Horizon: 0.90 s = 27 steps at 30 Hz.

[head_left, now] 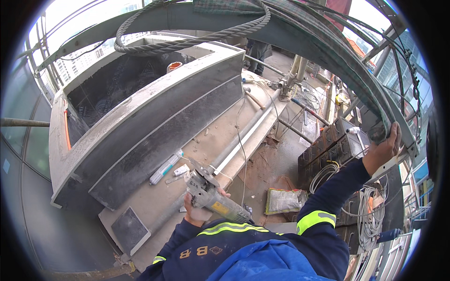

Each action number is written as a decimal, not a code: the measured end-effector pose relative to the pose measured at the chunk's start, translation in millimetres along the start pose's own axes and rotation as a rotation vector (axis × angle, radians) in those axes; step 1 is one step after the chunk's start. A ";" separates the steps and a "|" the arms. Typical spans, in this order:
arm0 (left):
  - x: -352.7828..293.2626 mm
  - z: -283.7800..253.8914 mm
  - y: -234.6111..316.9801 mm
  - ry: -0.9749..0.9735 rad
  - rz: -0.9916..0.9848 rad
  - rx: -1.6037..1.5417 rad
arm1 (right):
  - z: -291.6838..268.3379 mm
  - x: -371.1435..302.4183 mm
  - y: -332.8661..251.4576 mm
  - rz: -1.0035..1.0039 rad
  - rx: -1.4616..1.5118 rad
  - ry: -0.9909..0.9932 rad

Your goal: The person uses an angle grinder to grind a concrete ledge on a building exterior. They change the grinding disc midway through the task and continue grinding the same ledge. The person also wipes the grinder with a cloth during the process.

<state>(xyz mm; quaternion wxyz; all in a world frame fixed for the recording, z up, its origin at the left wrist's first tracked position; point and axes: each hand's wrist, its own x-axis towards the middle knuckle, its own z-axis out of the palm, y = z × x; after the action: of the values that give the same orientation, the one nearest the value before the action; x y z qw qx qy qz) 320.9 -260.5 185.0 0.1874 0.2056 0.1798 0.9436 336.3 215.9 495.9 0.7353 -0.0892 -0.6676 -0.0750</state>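
My left hand (196,212) is wrapped round the body of a grey angle grinder (226,209), and its fingertips show on the tool's far side. The grinder's disc (202,174) points away from me, above a grey ledge (213,136). Raised at the far right, my right hand (385,149) grips the edge of a curved grey steel beam (408,133), by the end of a green checked cloth (349,56) draped along it. Beside the grinder lie a sealant tube (166,167) and a small white block (181,170).
A dark panelled planter box (164,117) with a pale rim fills the left. Thick wire rope (197,43) loops overhead. Dark stacked blocks (323,145), coiled cable (372,218) and a bag (284,201) are at right. Scaffold poles (294,70) and another person's legs (258,56) are farther off.
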 end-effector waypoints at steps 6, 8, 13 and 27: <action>6.3 6.6 3.5 0.042 -0.068 -0.056 | -74.9 -75.7 54.7 0.075 -0.480 0.036; 9.6 7.6 0.6 0.029 -0.074 -0.060 | -95.8 -77.4 74.9 0.046 -0.622 0.071; 14.6 19.4 -11.7 0.062 -0.103 0.095 | -117.0 -63.4 105.0 0.034 -0.715 0.063; 16.2 30.2 -52.3 0.123 -0.022 0.028 | -27.8 -102.5 38.3 0.110 0.221 -0.269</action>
<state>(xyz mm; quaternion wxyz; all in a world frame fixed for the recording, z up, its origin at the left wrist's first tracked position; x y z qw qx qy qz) 335.6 -200.5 194.0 0.1835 0.1480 0.2065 0.9496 362.0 245.8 390.1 0.6477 -0.0535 -0.7582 0.0519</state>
